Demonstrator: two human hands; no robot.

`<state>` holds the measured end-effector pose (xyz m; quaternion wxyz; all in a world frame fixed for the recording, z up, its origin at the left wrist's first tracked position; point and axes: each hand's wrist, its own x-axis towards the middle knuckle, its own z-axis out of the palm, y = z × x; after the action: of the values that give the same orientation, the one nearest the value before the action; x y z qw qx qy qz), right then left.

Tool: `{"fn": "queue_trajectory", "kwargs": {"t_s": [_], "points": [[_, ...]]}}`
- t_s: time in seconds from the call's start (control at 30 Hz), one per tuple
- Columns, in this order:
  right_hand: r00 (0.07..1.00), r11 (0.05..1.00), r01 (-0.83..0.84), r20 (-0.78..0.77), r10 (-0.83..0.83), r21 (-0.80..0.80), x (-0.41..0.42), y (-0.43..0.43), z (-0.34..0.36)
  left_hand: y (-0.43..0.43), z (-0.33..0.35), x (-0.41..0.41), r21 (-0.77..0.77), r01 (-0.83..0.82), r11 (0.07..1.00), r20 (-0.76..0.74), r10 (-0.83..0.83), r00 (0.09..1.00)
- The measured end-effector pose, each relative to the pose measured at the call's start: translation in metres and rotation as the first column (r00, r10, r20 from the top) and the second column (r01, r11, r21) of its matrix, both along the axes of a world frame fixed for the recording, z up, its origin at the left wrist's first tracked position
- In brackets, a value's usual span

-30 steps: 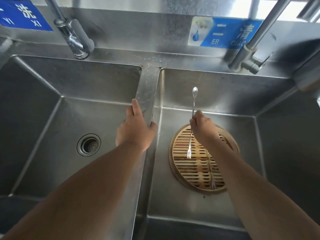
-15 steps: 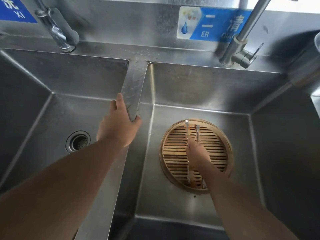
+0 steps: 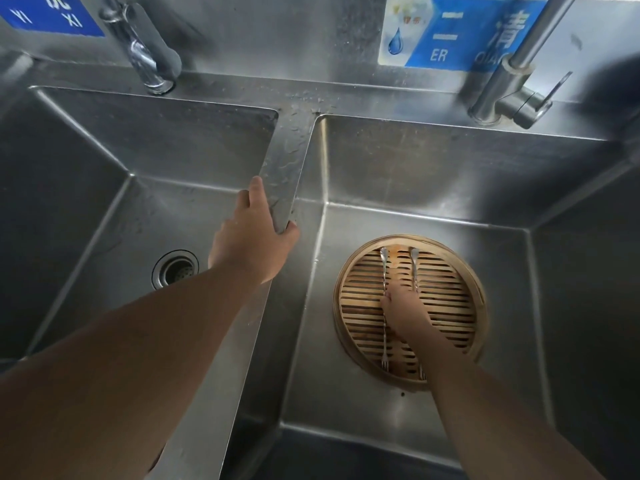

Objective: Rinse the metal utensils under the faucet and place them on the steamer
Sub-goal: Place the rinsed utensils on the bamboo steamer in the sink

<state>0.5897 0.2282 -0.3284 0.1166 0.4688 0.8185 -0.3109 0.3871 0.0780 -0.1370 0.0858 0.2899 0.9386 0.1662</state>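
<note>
A round bamboo steamer point(image 3: 479, 306) sits on the floor of the right sink basin. Two thin metal utensils lie side by side across its slats, spoon ends away from me and fork ends toward me. My right hand point(image 3: 403, 311) rests over their middles, fingers closed on the left utensil point(image 3: 383, 268); the right utensil point(image 3: 414, 268) runs under my hand. My left hand point(image 3: 252, 237) grips the steel divider point(image 3: 287, 161) between the two basins and holds no utensil.
The left basin has a round drain point(image 3: 176, 269). One faucet point(image 3: 145, 53) stands behind the left basin and another faucet point(image 3: 509, 88) behind the right; no water runs. Blue signs hang on the back wall. A dark object point(image 3: 620, 81) sits at the far right.
My right hand came down from mid-air with the raised utensil and laid it on the steamer beside the other one. My left hand stayed on the divider.
</note>
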Motion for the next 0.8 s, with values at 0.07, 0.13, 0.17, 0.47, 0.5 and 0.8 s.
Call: {"fn": "queue_trajectory", "kwargs": {"t_s": [0.07, 0.13, 0.17, 0.47, 0.5, 0.8], "points": [[1.000, 1.000, -0.001, 0.015, 0.001, -0.001, -0.0032, -0.0008, -0.0009, 0.0002, -0.0005, -0.0006, 0.004, 0.003, 1.000, -0.002, -0.003, 1.000], [1.000, 1.000, 0.007, 0.031, -0.007, -0.001, -0.0051, -0.0014, -0.0015, 0.0005, -0.0009, -0.0008, 0.000, 0.005, 1.000, -0.006, -0.005, 1.000], [0.999, 1.000, 0.010, 0.034, -0.010, 0.000, -0.0055, -0.0018, -0.0018, 0.0005, -0.0009, -0.0008, -0.001, 0.006, 1.000, -0.007, -0.006, 1.000], [1.000, 1.000, 0.003, 0.005, -0.003, 0.001, -0.0033, -0.0001, -0.0035, 0.0008, -0.0003, -0.0012, -0.006, 0.011, 1.000, -0.002, -0.011, 1.000], [1.000, 1.000, -0.001, 0.007, 0.001, 0.004, -0.0036, -0.0001, -0.0035, 0.0008, -0.0003, -0.0013, -0.004, 0.011, 1.000, -0.001, -0.011, 1.000], [0.998, 0.997, -0.039, 0.041, 0.042, -0.072, -0.0056, 0.0038, -0.0007, 0.0005, -0.0021, -0.0024, 0.014, 0.021, 1.000, -0.014, -0.020, 1.000]]}}
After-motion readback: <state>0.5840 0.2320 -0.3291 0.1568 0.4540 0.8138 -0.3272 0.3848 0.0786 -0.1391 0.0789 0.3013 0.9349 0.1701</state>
